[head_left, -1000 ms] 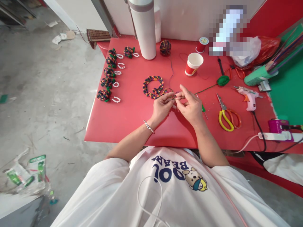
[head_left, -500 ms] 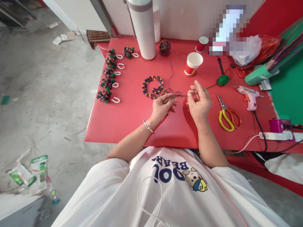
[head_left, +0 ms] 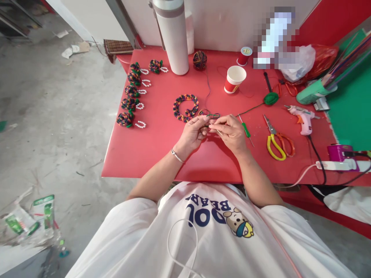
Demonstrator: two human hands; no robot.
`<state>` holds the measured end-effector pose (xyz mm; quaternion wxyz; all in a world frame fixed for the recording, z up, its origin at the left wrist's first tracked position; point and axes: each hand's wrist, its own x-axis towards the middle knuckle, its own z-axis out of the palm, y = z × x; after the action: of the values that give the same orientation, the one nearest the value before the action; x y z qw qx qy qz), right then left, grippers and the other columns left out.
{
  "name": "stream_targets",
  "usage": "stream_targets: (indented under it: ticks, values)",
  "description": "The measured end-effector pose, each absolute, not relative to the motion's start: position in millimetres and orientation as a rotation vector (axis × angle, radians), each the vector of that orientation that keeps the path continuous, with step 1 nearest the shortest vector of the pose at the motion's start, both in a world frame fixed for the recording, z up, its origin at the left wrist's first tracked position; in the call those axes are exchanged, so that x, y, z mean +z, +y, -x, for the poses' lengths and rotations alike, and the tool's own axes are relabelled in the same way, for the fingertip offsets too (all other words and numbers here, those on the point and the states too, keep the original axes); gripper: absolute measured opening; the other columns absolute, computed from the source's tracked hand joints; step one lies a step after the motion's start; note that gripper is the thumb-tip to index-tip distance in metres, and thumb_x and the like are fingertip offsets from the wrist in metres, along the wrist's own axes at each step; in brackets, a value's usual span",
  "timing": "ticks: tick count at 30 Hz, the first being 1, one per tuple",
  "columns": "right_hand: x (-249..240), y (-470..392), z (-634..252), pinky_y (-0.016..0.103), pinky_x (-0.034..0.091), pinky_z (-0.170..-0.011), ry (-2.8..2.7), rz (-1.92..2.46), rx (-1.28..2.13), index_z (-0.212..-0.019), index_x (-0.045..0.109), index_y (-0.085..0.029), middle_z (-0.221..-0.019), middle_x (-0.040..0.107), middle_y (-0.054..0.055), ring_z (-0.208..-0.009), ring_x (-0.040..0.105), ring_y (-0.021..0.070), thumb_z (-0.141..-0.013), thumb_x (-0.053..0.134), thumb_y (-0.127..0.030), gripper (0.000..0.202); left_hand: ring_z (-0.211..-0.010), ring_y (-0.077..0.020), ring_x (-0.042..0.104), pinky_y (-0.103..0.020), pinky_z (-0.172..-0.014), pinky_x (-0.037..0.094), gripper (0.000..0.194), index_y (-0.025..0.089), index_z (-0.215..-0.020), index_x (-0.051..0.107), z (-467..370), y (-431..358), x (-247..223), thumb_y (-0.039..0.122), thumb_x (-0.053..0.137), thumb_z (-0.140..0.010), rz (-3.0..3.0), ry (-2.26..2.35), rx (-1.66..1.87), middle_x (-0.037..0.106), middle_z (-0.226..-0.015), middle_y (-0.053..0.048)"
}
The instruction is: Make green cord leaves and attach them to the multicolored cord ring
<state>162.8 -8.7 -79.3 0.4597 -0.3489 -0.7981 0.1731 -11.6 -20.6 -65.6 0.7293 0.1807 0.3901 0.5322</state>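
My left hand (head_left: 193, 133) is closed, pinching dark green yarn (head_left: 214, 116) between thumb and fingers. Close beside it, my right hand (head_left: 232, 133) is closed on a thin, light needle-like rod (head_left: 219, 132), whose tip reaches the left fingertips. Fingers hide most of the yarn where the two meet. Just behind the left hand lies a curled multicoloured crocheted strip (head_left: 177, 112). A green strand runs from near my right hand to a small green yarn ball (head_left: 271, 99). A green-handled crochet hook (head_left: 246, 130) lies right of my right hand.
Crocheted roses (head_left: 124, 119) with bead loops line the table's left side. A tall white bottle (head_left: 174, 46), multicoloured yarn ball (head_left: 199, 60), paper cup (head_left: 234, 80) and thread spool (head_left: 244, 56) stand behind. To the right lie scissors (head_left: 275, 146) and a pink glue gun (head_left: 304, 119).
My right hand has moved left and down, from drawing the green strand out to meeting my left hand with the thin rod. The green-handled hook on the table has come into view.
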Motion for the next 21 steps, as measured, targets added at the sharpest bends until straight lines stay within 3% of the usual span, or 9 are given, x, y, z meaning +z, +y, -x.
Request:
stream_targets:
  ticks: [5,9,16,21]
  values:
    - [-72,-13,-162,0.036,0.066,-0.082,-1.733,0.808,0.778,-0.099,0.085,-0.037,-0.11,0.083,0.001,-0.098,0.078,0.0194,-0.094,0.079,-0.043,0.011,-0.045,-0.0024,0.041,-0.015,-0.038,0.02,0.026,0.017,-0.08,0.072,16,-20,-63,0.032,0.091,-0.073,-0.456,0.882,1.251,0.054,-0.058,0.006]
    - [-72,-15,-160,0.028,0.063,-0.056,-1.54,0.862,1.02,-0.092,0.085,-0.032,-0.102,0.085,0.0,-0.073,0.077,0.0153,-0.091,0.08,-0.05,0.019,-0.045,-0.0028,0.035,-0.015,-0.039,0.018,0.021,0.017,-0.083,0.076,17,-21,-58,0.031,0.089,-0.075,-0.498,0.9,1.273,0.047,-0.054,0.006]
    - [-72,-15,-156,0.019,0.058,-0.049,-1.274,0.879,1.131,-0.096,0.079,-0.027,-0.088,0.083,0.0,-0.065,0.076,0.0118,-0.094,0.07,-0.065,0.039,-0.049,-0.0037,0.041,-0.017,-0.041,0.026,0.035,0.017,-0.072,0.073,10,-25,-62,0.043,0.096,-0.07,-0.684,0.933,1.301,0.057,-0.059,0.003]
    - [-73,-13,-154,0.019,0.057,-0.048,-1.206,0.898,1.135,-0.099,0.074,-0.027,-0.079,0.079,-0.002,-0.06,0.074,0.0114,-0.093,0.069,-0.069,0.043,-0.065,-0.0099,0.062,-0.021,-0.051,0.045,0.038,0.021,-0.096,0.083,7,-30,-60,0.043,0.098,-0.069,-0.876,0.983,1.142,0.077,-0.087,-0.004]
